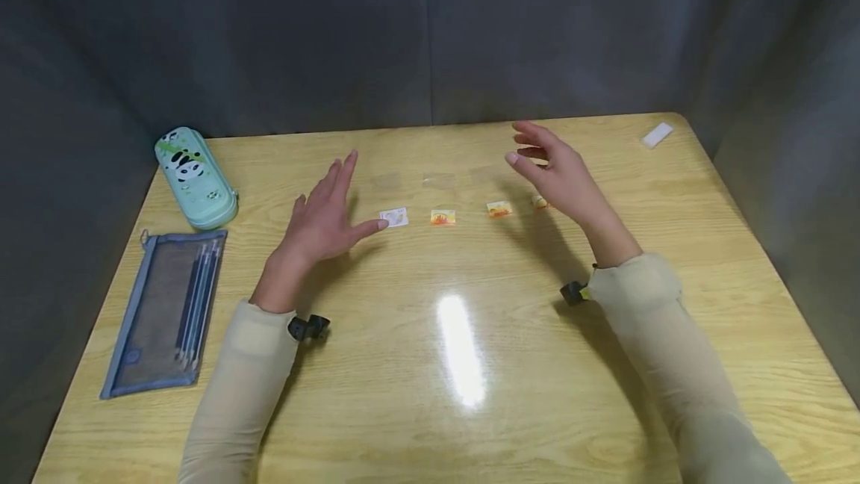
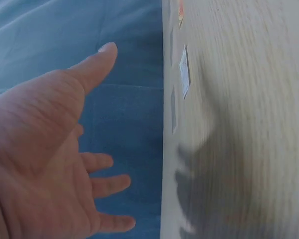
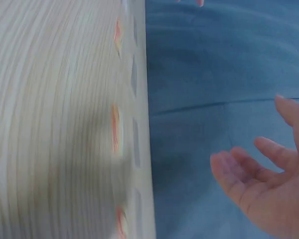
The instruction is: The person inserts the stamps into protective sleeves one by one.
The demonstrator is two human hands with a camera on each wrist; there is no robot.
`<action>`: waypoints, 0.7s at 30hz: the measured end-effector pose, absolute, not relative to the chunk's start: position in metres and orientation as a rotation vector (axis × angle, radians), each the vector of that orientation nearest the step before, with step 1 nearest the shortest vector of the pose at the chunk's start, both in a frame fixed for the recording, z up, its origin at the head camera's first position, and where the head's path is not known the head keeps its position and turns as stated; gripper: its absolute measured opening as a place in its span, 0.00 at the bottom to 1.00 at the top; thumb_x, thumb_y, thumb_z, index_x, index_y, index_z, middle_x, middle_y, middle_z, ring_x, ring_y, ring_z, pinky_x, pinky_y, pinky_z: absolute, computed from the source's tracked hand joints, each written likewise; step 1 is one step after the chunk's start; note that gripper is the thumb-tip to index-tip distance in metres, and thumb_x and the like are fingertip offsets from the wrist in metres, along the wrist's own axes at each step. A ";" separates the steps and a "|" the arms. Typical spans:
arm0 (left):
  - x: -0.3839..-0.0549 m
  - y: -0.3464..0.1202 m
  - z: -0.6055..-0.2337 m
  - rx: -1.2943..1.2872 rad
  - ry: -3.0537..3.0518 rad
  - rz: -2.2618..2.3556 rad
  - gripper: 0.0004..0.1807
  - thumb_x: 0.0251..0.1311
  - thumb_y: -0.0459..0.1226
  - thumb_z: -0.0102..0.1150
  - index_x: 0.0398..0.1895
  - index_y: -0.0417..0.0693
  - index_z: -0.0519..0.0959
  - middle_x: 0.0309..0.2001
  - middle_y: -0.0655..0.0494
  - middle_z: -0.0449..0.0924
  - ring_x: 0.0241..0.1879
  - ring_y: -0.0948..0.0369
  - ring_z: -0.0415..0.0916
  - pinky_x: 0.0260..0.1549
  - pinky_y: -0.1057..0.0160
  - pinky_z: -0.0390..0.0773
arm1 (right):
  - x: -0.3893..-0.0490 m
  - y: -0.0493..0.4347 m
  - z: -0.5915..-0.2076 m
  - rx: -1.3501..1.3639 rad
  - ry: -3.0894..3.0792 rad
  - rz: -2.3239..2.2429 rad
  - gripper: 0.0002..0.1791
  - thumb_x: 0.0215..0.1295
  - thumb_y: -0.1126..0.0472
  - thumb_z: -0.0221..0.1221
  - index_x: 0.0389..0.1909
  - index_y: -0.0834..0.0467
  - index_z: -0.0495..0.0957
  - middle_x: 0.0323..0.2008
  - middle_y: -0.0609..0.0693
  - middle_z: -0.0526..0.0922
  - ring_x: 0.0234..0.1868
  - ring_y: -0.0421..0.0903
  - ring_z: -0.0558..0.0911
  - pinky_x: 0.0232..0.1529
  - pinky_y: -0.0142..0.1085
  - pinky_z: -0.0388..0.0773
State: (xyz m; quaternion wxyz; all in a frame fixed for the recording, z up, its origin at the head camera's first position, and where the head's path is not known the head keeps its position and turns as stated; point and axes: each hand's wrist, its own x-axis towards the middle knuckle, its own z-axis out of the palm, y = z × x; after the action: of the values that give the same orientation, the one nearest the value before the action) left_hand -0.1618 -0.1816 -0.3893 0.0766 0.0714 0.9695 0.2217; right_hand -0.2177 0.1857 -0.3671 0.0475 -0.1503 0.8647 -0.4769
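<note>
My left hand [image 1: 321, 219] is raised above the table with fingers spread and nothing in it. Its thumb overlaps the corner of a pale stamp-like piece [image 1: 396, 216] in the head view; the left wrist view shows the hand apart from that piece. Over the right side hovers my right hand [image 1: 561, 174], loosely bent and holding nothing. Small orange-yellow picture pieces lie in the same row: one in the middle [image 1: 443, 217], another to its right [image 1: 499, 208], and a third [image 1: 540, 202] partly hidden by the right hand. Behind them are faint clear strips [image 1: 439, 181].
At the left of the wooden table [image 1: 403, 409] lie a mint panda pencil case [image 1: 198, 181] and a blue-edged mesh pouch [image 1: 151, 320] with several pencils [image 1: 198, 305]. A small white block [image 1: 657, 134] sits at the back right corner. Dark curtains [image 1: 322, 36] surround the table.
</note>
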 end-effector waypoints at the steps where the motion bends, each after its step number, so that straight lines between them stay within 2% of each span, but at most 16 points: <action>1: -0.162 -0.183 -0.390 0.222 2.899 0.695 0.62 0.60 0.62 0.65 0.82 0.68 0.28 0.83 0.47 0.38 0.81 0.42 0.45 0.73 0.26 0.48 | -0.219 0.182 -0.367 -0.424 2.591 -1.499 0.34 0.74 0.44 0.57 0.77 0.47 0.61 0.71 0.55 0.70 0.68 0.54 0.74 0.67 0.50 0.76; 6: -0.162 -0.189 -0.395 0.224 2.821 0.851 0.61 0.62 0.56 0.67 0.82 0.65 0.31 0.83 0.51 0.40 0.80 0.45 0.48 0.73 0.36 0.60 | -0.223 0.167 -0.371 -0.322 2.373 -1.680 0.30 0.75 0.49 0.57 0.74 0.50 0.66 0.63 0.56 0.76 0.58 0.51 0.80 0.57 0.36 0.83; 12: -0.166 -0.191 -0.400 0.198 2.747 0.975 0.60 0.63 0.54 0.67 0.82 0.67 0.30 0.83 0.51 0.40 0.81 0.46 0.47 0.75 0.39 0.60 | -0.228 0.156 -0.376 -0.266 2.255 -1.758 0.27 0.76 0.54 0.56 0.73 0.54 0.66 0.54 0.48 0.80 0.56 0.50 0.81 0.51 0.29 0.84; 17: -0.171 -0.189 -0.400 0.185 2.760 0.998 0.58 0.63 0.55 0.66 0.83 0.67 0.33 0.83 0.49 0.44 0.80 0.45 0.49 0.74 0.39 0.60 | -0.230 0.146 -0.381 -0.247 2.226 -1.769 0.26 0.76 0.55 0.57 0.71 0.55 0.68 0.52 0.48 0.81 0.52 0.47 0.82 0.55 0.35 0.84; 21: -0.174 -0.189 -0.402 0.167 2.750 0.981 0.53 0.67 0.56 0.61 0.83 0.64 0.36 0.82 0.48 0.46 0.80 0.45 0.50 0.75 0.39 0.59 | -0.229 0.137 -0.388 -0.213 2.186 -1.739 0.26 0.75 0.53 0.58 0.71 0.55 0.69 0.57 0.55 0.80 0.54 0.51 0.82 0.62 0.47 0.80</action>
State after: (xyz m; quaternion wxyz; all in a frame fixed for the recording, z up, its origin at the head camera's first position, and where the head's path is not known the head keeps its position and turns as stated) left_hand -0.1742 -0.1888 -0.4016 0.1085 0.0567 0.9348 0.3335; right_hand -0.2290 0.1367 -0.3875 0.1690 -0.0750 0.7690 -0.6119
